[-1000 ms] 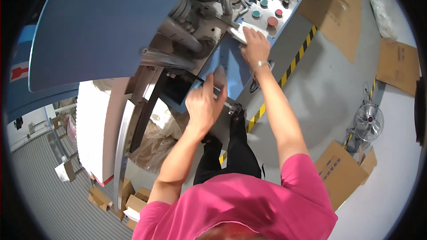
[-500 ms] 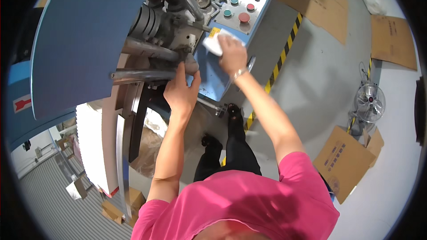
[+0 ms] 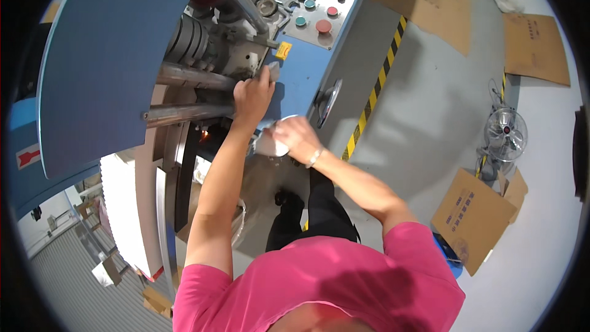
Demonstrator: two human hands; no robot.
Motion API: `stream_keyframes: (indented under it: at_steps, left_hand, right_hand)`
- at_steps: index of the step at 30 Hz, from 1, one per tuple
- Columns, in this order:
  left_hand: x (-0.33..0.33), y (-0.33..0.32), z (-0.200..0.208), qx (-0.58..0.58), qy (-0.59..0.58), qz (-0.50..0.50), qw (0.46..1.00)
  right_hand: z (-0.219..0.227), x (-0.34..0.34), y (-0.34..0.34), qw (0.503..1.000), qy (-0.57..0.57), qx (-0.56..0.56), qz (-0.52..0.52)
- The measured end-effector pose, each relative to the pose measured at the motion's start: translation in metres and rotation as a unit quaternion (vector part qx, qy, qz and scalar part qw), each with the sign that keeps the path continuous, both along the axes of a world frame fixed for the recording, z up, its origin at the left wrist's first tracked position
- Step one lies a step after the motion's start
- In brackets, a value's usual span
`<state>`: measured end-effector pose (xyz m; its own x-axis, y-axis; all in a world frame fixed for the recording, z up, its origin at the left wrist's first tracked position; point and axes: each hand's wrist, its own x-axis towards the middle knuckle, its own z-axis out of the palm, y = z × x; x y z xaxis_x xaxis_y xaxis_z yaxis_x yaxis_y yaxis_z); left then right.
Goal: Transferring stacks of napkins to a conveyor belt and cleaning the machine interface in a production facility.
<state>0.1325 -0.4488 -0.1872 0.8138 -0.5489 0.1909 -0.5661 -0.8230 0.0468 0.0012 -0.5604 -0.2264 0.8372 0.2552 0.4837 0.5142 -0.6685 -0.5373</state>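
Observation:
My right hand (image 3: 299,138), blurred by motion, is closed on a crumpled white wipe (image 3: 269,145) just past the near edge of a blue machine surface (image 3: 303,80). Whether the wipe is paper or cloth I cannot tell. My left hand (image 3: 251,99) is closed next to two horizontal metal bars (image 3: 190,110). A small greyish-white wad (image 3: 274,72) sticks out at its fingertips, over the blue surface. Just beyond it lies a yellow label (image 3: 283,50) on the machine.
A control panel (image 3: 316,38) with red and green buttons sits beyond, beside wrenches and loose tools. On the left stands a large blue panel (image 3: 110,67). A round handwheel (image 3: 330,103) juts out at the right. Cardboard (image 3: 430,6) and a fan (image 3: 506,134) are farther right.
My right hand has swept nearer and left with the white wipe, away from the yellow label. My left hand has shifted slightly farther away, its fingers now curled with the greyish wad at their tips.

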Motion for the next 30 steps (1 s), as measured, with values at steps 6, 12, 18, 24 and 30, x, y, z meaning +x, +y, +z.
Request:
stream_keyframes:
  at_steps: [6, 12, 18, 24, 30]
  left_hand:
    - [-0.002, -0.001, -0.015, 0.003, -0.113, -0.044, 0.993]
    - [-0.027, -0.006, -0.014, 0.011, 0.025, 0.032, 0.999]
    - [-0.044, 0.012, -0.007, -0.020, 0.024, 0.037, 0.999]
    - [-0.080, 0.029, -0.001, -0.060, 0.057, 0.078, 0.993]
    - [-0.116, 0.059, 0.029, -0.130, 0.081, 0.159, 0.975]
  right_hand:
    - [0.030, 0.090, -0.070, 0.969, -0.013, -0.006, -0.246]
    - [-0.020, 0.171, -0.079, 0.959, -0.024, -0.122, -0.253]
    - [-0.016, 0.118, -0.060, 0.978, -0.011, -0.071, -0.194]
    - [-0.017, 0.148, -0.086, 0.979, -0.042, -0.051, -0.193]
    - [-0.023, 0.149, -0.096, 0.975, -0.070, -0.058, -0.204]
